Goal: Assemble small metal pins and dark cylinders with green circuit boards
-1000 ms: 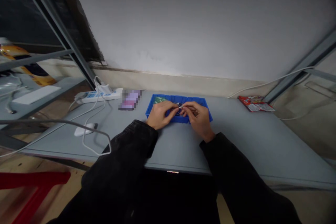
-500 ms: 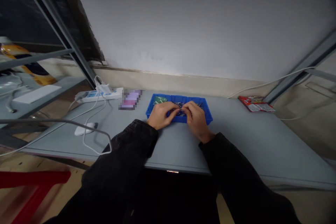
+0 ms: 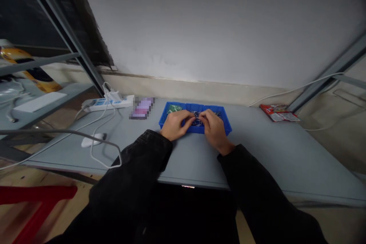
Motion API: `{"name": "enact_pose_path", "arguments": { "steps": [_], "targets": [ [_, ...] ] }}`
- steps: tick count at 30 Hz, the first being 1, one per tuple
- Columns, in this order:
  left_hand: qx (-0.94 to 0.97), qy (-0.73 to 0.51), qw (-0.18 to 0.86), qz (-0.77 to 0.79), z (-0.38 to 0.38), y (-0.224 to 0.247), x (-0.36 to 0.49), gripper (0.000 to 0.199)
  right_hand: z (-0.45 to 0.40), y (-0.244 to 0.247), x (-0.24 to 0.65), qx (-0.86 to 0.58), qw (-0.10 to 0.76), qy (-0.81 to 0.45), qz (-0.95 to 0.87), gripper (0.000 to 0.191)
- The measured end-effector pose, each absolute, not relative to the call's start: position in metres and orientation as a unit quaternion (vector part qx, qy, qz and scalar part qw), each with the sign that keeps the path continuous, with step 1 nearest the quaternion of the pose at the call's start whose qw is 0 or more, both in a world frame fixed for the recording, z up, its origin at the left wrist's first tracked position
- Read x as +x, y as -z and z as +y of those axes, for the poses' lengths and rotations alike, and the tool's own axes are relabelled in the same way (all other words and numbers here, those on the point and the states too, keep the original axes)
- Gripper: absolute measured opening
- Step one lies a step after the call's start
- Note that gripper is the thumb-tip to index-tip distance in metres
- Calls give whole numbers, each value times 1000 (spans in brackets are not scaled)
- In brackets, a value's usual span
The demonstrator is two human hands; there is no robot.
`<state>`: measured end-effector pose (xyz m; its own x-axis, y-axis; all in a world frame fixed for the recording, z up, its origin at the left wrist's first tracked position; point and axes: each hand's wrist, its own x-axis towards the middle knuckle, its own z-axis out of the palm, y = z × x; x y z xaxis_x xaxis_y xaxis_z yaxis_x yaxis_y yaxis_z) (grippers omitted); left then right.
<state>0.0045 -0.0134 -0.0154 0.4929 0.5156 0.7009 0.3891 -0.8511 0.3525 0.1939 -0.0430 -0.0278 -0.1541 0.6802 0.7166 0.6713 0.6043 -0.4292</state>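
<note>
Three joined blue bins (image 3: pixel 196 130) stand on the grey table against the wall. Green pieces (image 3: pixel 175 108) lie in the left bin, and small dark and silvery metal parts (image 3: pixel 197 122) fill the middle one. My left hand (image 3: pixel 176 125) is over the left and middle bins, thumb and fingertips pinched together. Over the middle and right bins is my right hand (image 3: pixel 213 127), its fingertips also pinched, close to those of my left hand. Whatever is between the fingers of either hand is too small to make out. The right bin is partly covered by my right hand.
Left of the bins lie a blurred-out purple phone-like object (image 3: pixel 142 108), a white power strip (image 3: pixel 122 101) with cables and a white mouse-like object (image 3: pixel 93 140). A red packet (image 3: pixel 279 113) lies at the back right. A yellow bottle (image 3: pixel 40 78) leans at the far left.
My right hand's fingertips have shifted very slightly right, away from those of my left hand. My left hand and the bins have stayed put.
</note>
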Motion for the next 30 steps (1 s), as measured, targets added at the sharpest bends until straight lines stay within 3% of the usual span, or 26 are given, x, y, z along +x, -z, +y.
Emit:
{"name": "enact_pose_path", "arguments": {
  "steps": [3,9,17,23,30],
  "targets": [
    [861,-429,74,263,-13,15,4,17,-42,29,195,-443,477,2,-759,27],
    [858,-427,77,274,-13,15,4,18,-43,28,195,-425,481,-29,-766,11],
    [858,-433,76,266,-13,16,4,18,-43,25,196,-426,473,-19,-771,24],
    [855,-432,80,276,-13,15,4,17,-44,26,196,-419,482,-40,-768,8],
    [857,-431,82,271,-13,15,4,18,-42,26,196,-436,474,-22,-765,23]
  ]
}}
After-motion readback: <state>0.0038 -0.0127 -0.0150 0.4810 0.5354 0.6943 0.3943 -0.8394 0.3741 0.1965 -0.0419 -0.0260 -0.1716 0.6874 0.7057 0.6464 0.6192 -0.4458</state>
